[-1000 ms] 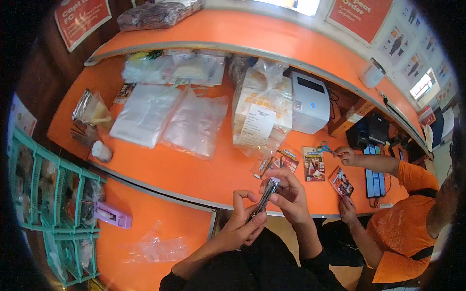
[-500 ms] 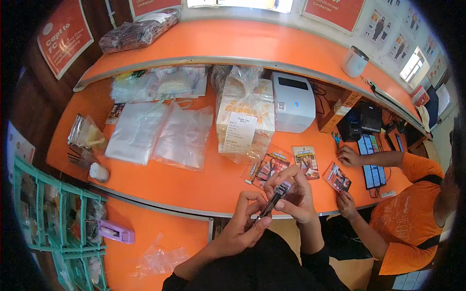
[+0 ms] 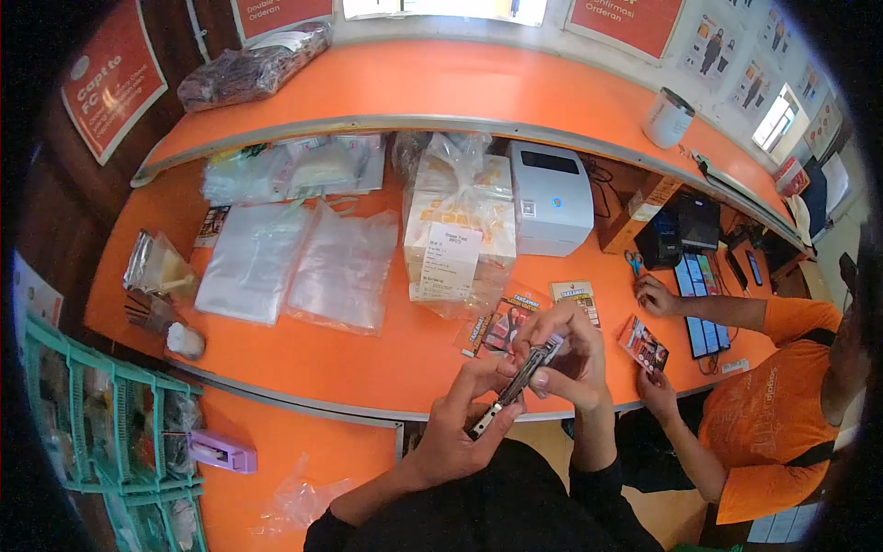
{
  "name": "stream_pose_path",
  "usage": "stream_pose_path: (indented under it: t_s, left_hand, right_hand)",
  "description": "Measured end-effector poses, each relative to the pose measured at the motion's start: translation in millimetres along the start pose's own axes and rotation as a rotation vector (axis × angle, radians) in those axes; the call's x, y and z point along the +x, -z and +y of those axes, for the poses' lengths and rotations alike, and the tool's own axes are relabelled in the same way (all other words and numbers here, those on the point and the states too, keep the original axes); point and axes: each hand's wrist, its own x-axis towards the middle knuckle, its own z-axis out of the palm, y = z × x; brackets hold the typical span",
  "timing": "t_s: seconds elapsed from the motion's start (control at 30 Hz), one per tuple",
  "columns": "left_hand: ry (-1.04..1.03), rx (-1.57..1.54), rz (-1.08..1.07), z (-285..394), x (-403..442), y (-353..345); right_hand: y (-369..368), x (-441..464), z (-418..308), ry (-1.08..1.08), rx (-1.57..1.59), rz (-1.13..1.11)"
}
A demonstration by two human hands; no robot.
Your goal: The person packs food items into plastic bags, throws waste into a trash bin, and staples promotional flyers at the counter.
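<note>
In front of my body, over the counter's near edge, I hold a small stapler, dark and metallic with a lilac end. It slants up to the right. My left hand is closed round its lower end, fingers and thumb on both sides. With fingers curled and pinching, my right hand grips the upper end. Just beyond my hands lie printed red and black cards, partly covered by my right fingers. Behind them stands a boxed order in a knotted clear plastic bag, with a receipt on its front.
Clear plastic bags lie left of the order. A white label printer stands to its right. A lilac tape dispenser sits lower left beside green baskets. At right, a co-worker in orange holds a card near a tablet.
The stapler is tilted and shows more of its length, with both hands shifted slightly on it. The co-worker's card has moved a little; the view has shifted slightly.
</note>
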Motion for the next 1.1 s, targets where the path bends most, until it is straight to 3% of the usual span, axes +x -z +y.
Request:
stream_pose_path:
  t_s: [0.1,0.27,0.43,0.5,0.7,0.77,1.0,1.1]
  left_hand:
    - [-0.011,0.008,-0.035,6,5,0]
    - [0.030,-0.001,-0.082,19,16,-8]
    - [0.115,-0.116,-0.057,37,29,-18]
    - [0.157,-0.144,-0.058,41,34,-21]
    - [0.017,-0.057,-0.069,40,43,-30]
    - [-0.053,0.099,-0.133,37,45,-30]
    - [-0.024,0.135,-0.153,38,49,-39]
    - [-0.131,0.178,-0.116,31,50,-43]
  right_hand:
    - [7,4,-12,-0.108,0.036,0.026]
    - [24,17,-15,0.160,-0.121,-0.098]
    - [20,26,-27,0.134,-0.042,0.011]
    - [24,29,-25,0.227,-0.039,-0.020]
    - [28,32,-25,0.264,0.093,0.003]
    - [33,32,-23,0.287,0.088,-0.003]
    - [37,27,-24,0.298,0.084,0.004]
    - [40,26,-26,0.302,0.055,-0.006]
